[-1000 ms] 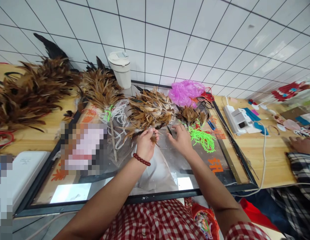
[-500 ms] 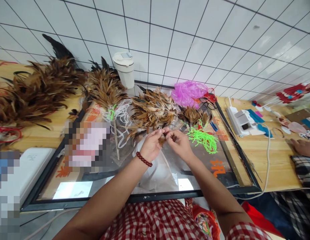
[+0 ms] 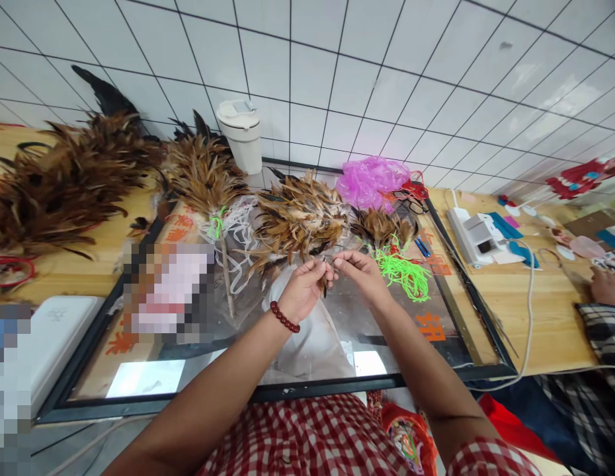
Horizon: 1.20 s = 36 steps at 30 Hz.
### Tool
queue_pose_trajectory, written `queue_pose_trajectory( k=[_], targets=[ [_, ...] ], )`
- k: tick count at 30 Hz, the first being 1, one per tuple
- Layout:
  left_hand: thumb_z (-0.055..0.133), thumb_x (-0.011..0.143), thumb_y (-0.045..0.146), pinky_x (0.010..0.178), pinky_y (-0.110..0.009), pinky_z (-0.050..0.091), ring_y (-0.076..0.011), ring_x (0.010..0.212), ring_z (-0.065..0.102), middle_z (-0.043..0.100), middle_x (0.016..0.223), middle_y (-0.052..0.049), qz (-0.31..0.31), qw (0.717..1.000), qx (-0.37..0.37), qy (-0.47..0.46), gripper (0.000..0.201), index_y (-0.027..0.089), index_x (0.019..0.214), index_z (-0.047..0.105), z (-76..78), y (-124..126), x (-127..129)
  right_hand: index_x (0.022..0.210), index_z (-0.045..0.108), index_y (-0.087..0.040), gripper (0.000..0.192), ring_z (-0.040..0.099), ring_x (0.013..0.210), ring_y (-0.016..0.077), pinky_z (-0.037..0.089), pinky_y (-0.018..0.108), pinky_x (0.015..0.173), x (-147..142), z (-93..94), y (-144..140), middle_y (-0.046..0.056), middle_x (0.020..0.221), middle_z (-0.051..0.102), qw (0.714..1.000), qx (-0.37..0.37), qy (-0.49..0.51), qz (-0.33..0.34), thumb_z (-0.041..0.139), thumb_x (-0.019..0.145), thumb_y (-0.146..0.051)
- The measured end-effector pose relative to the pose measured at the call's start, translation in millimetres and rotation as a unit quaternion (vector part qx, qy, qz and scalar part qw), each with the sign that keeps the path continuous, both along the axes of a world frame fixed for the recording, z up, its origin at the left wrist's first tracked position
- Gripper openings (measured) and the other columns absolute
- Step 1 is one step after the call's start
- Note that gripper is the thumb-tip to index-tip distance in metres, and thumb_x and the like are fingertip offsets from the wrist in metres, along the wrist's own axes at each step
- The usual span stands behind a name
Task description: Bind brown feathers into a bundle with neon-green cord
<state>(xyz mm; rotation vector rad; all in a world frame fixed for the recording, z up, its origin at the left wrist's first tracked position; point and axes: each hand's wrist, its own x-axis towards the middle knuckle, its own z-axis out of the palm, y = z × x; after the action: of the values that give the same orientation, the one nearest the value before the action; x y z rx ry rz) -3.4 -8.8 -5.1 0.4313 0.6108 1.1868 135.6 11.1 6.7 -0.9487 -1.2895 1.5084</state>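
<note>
My left hand [image 3: 301,291], with a red bead bracelet at the wrist, pinches a small bunch of brown feathers [image 3: 324,276] over the glass-topped frame [image 3: 268,394]. My right hand [image 3: 360,277] meets it fingertip to fingertip and grips the same small bunch. Just behind my hands lies a loose heap of brown and tan feathers [image 3: 297,218]. A smaller feather clump [image 3: 379,228] and a tangle of neon green cord [image 3: 401,272] sit to the right of them.
A feather duster on a stick [image 3: 204,178] lies left of the heap, with big feather piles [image 3: 59,178] on the wooden table. A white lidded cup [image 3: 243,135] stands by the tiled wall. A pink plastic bag [image 3: 369,182], a white power strip [image 3: 473,238] and another person's hand [image 3: 608,285] are at right.
My hands were apart a second ago, the right one reaching toward the small clump. They have come together at the centre, both now pinching the small feather bunch.
</note>
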Motion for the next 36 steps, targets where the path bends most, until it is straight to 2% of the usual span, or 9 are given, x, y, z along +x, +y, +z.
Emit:
queue_pose_trajectory(
  k=[4, 7, 9, 12, 17, 24, 28, 32, 36],
  targets=[
    [0.078, 0.066, 0.027, 0.058, -0.023, 0.044, -0.0118, 0.065, 0.059, 0.057, 0.061, -0.001, -0.005, 1.0, -0.004, 0.01, 0.024, 0.014, 0.064, 0.059, -0.3, 0, 0, 0.077, 0.061, -0.019, 0.023, 0.06, 0.058, 0.0125, 0.051, 0.029, 0.06, 4, -0.6, 1, -0.001, 0.066, 0.065, 1.0, 0.004, -0.016, -0.002, 0.068, 0.079, -0.041],
    [0.08, 0.063, 0.025, 0.057, -0.023, 0.046, -0.0132, 0.068, 0.062, 0.064, 0.071, -0.003, 0.008, 0.999, -0.043, 0.02, 0.022, 0.013, 0.068, 0.061, 1.6, 0, 1, 0.075, 0.061, -0.02, 0.023, 0.06, 0.062, 0.0124, 0.05, 0.028, 0.063, 11, -0.4, 2, -0.001, 0.068, 0.065, 0.999, 0.029, -0.039, -0.025, 0.069, 0.079, -0.041],
    [0.079, 0.063, 0.022, 0.058, -0.024, 0.048, -0.0135, 0.068, 0.064, 0.067, 0.077, -0.004, 0.024, 0.997, -0.071, 0.033, 0.021, 0.013, 0.07, 0.062, 3.6, 0, 2, 0.075, 0.061, -0.02, 0.023, 0.061, 0.064, 0.0134, 0.05, 0.029, 0.065, 15, 1.5, 1, -0.001, 0.069, 0.065, 0.997, 0.043, -0.058, -0.001, 0.068, 0.079, -0.041],
    [0.079, 0.063, 0.021, 0.055, -0.025, 0.049, -0.0132, 0.06, 0.063, 0.067, 0.071, -0.004, 0.031, 0.994, -0.087, 0.057, 0.019, 0.012, 0.07, 0.063, 6.3, -1, 3, 0.075, 0.06, -0.02, 0.022, 0.06, 0.062, 0.0144, 0.049, 0.031, 0.064, 16, 4.9, 0, 0.0, 0.066, 0.064, 0.989, 0.076, -0.114, 0.053, 0.064, 0.082, -0.04],
    [0.081, 0.06, 0.027, 0.047, -0.021, 0.046, -0.0123, 0.052, 0.061, 0.065, 0.063, -0.005, 0.01, 0.99, -0.083, 0.115, 0.024, 0.009, 0.068, 0.065, 7.3, -2, 3, 0.076, 0.063, -0.019, 0.015, 0.052, 0.061, 0.0119, 0.042, 0.026, 0.059, 10, 5.6, -2, 0.0, 0.066, 0.061, 0.944, 0.21, -0.25, -0.037, 0.06, 0.084, -0.031],
    [0.081, 0.059, 0.033, 0.04, -0.02, 0.035, -0.0088, 0.045, 0.054, 0.062, 0.059, -0.004, 0.004, 0.987, -0.047, 0.157, 0.029, 0.009, 0.068, 0.068, 3.4, -2, 4, 0.077, 0.064, -0.019, 0.015, 0.052, 0.064, 0.0127, 0.043, 0.027, 0.063, 9, 9.0, -4, 0.001, 0.067, 0.06, 0.918, 0.257, -0.296, -0.051, 0.057, 0.086, -0.029],
    [0.08, 0.06, 0.032, 0.039, -0.018, 0.029, -0.0055, 0.042, 0.047, 0.058, 0.055, -0.002, 0.0, 0.987, -0.043, 0.155, 0.026, 0.01, 0.066, 0.066, 2.9, -2, 2, 0.082, 0.067, -0.02, 0.016, 0.055, 0.069, 0.0132, 0.045, 0.028, 0.067, 11, 4.6, -2, 0.002, 0.074, 0.064, 0.931, 0.24, -0.267, -0.066, 0.059, 0.086, -0.033],
    [0.079, 0.061, 0.032, 0.039, -0.018, 0.026, -0.0048, 0.042, 0.045, 0.055, 0.053, -0.001, -0.012, 0.987, -0.038, 0.154, 0.026, 0.01, 0.066, 0.066, 2.8, -2, 0, 0.098, 0.068, -0.023, 0.023, 0.061, 0.079, 0.014, 0.049, 0.03, 0.075, 13, -2.6, 3, 0.002, 0.09, 0.067, 0.975, 0.139, -0.165, -0.05, 0.064, 0.083, -0.04],
    [0.079, 0.061, 0.034, 0.04, -0.019, 0.028, -0.0054, 0.042, 0.045, 0.057, 0.054, -0.002, -0.033, 0.987, -0.015, 0.157, 0.027, 0.011, 0.065, 0.065, 2.9, -3, 0, 0.086, 0.069, -0.022, 0.02, 0.06, 0.07, 0.0126, 0.049, 0.029, 0.069, 12, -1.6, 3, 0.0, 0.078, 0.065, 0.989, 0.095, -0.111, 0.011, 0.068, 0.08, -0.041]
  ],
)
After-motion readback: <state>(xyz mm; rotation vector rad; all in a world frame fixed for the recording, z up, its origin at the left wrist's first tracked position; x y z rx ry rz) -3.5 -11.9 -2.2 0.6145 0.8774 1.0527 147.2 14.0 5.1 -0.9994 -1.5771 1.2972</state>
